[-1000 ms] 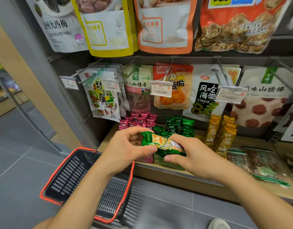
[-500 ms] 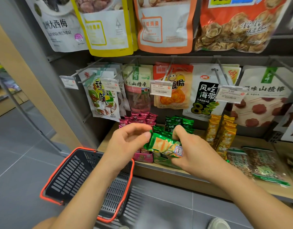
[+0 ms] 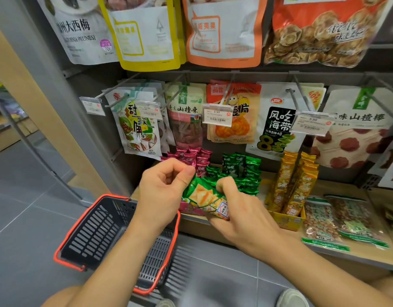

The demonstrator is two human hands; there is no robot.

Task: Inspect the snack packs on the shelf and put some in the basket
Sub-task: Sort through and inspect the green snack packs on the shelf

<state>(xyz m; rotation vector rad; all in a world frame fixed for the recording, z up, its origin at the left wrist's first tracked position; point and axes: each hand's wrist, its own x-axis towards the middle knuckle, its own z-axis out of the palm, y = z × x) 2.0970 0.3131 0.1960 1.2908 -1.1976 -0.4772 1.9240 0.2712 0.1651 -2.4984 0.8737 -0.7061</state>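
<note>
Green pack: we hold it in both hands, just in front of the shelf's front edge near its left end, tilted with its printed face up. Our left hand pinches the pack's upper left corner between thumb and forefinger. Our right hand grasps its right side, fingers curled over the top. Behind it, more green packs stand upright on the shelf between pink packs and yellow packs. The basket sits below our left forearm.
</note>
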